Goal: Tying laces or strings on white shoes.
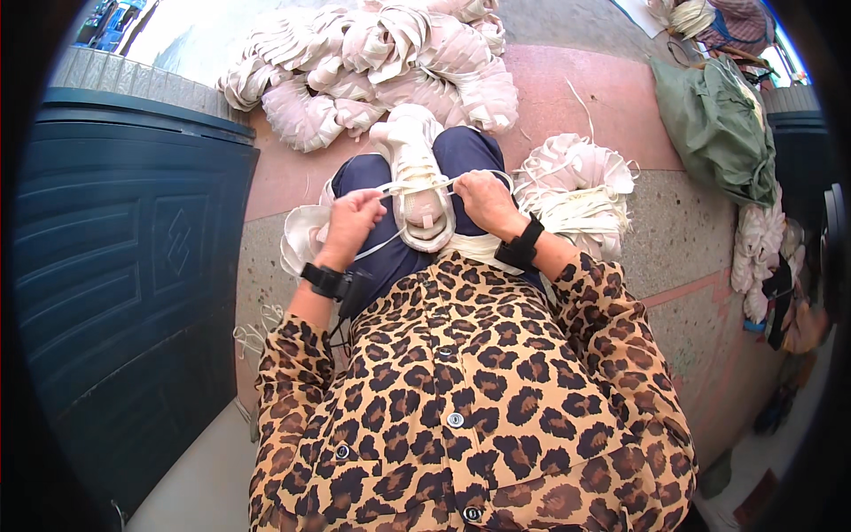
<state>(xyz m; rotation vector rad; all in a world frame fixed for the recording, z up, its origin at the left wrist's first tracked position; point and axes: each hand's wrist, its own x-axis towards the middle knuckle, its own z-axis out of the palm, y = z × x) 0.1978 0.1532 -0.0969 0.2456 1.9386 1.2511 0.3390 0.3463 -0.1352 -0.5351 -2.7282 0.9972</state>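
A white shoe upper (415,142) is held between my knees, its toe pointing away and its heel opening toward me. A pale shoelace (439,184) crosses it near the tongue, stretched sideways between my hands. My left hand (356,217) pinches the lace at the left side, with a loose length hanging below it. My right hand (486,202) is closed on the lace at the right side. Fingers of both hands partly hide the lace ends. By my right knee lies a bundle of cream laces (576,215) on a small stack of uppers (567,160).
A large heap of bundled white uppers (381,71) sits on the floor ahead. Another pale upper (303,235) rests beside my left knee. A dark blue panelled door (133,230) stands at left. To the right are a green cloth (718,129) and more white bundles (758,253).
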